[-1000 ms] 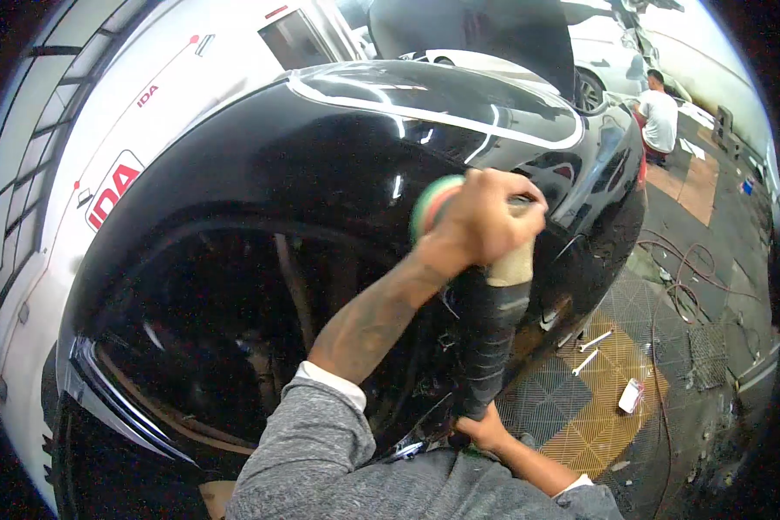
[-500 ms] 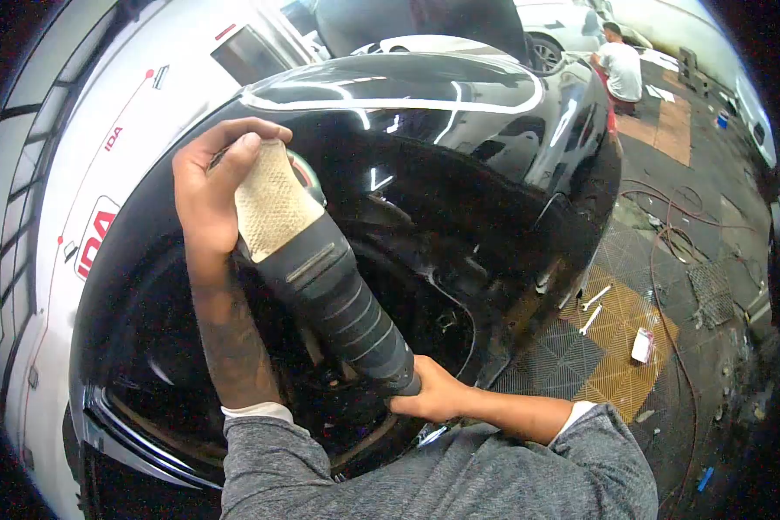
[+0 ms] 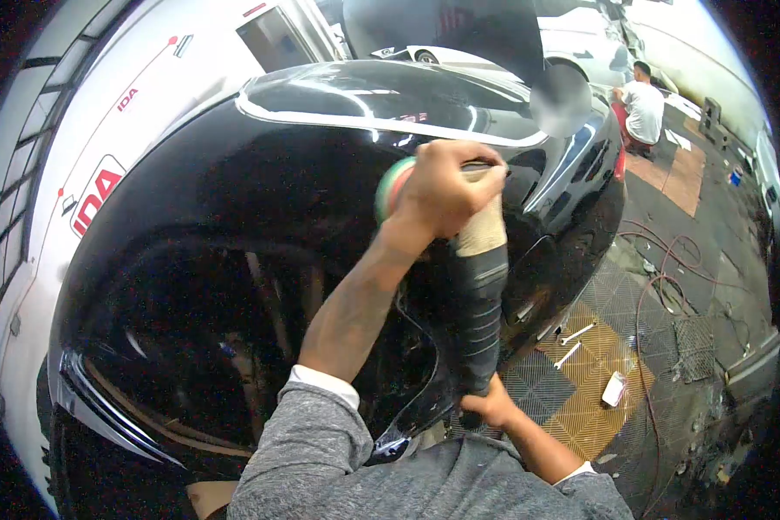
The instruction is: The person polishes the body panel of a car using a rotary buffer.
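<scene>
A black power polisher (image 3: 481,303) with a beige head cover is held over the glossy black car body (image 3: 321,173). My left hand (image 3: 451,186) is wrapped round the head end, beside a green and orange round pad (image 3: 393,189) on the black paint. Lower down, my right hand (image 3: 491,404) grips the rear end of the polisher's body. White tape (image 3: 321,120) edges the rear window above the pad.
Two wrenches (image 3: 568,355) and a small white packet (image 3: 614,390) lie on floor tiles at the right. A reddish hose (image 3: 640,321) winds across the floor. A person in a white shirt (image 3: 643,113) crouches at the upper right.
Since half a second ago, the polisher's head and my left hand have swung from the left to the right across the panel. The camera view has shifted too.
</scene>
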Demonstrator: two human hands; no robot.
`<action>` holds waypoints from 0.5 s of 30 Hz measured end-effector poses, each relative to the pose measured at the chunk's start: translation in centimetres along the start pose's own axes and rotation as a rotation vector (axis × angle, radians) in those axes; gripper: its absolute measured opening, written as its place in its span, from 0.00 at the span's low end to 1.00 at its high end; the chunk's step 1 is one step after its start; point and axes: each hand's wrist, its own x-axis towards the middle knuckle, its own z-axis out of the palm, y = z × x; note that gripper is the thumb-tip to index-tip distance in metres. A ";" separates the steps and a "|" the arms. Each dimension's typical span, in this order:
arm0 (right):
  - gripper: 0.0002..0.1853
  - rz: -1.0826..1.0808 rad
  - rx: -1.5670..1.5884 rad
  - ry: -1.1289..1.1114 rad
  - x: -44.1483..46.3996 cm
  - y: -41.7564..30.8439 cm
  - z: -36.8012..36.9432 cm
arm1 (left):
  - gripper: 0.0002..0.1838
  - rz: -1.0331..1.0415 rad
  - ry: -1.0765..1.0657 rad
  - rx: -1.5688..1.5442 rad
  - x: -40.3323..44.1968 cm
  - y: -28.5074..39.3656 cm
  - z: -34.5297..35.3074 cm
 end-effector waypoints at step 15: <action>0.28 -0.068 -0.423 -0.341 5.9 -8.6 -2.5 | 0.09 -0.179 0.317 -0.113 -0.9 2.0 -9.9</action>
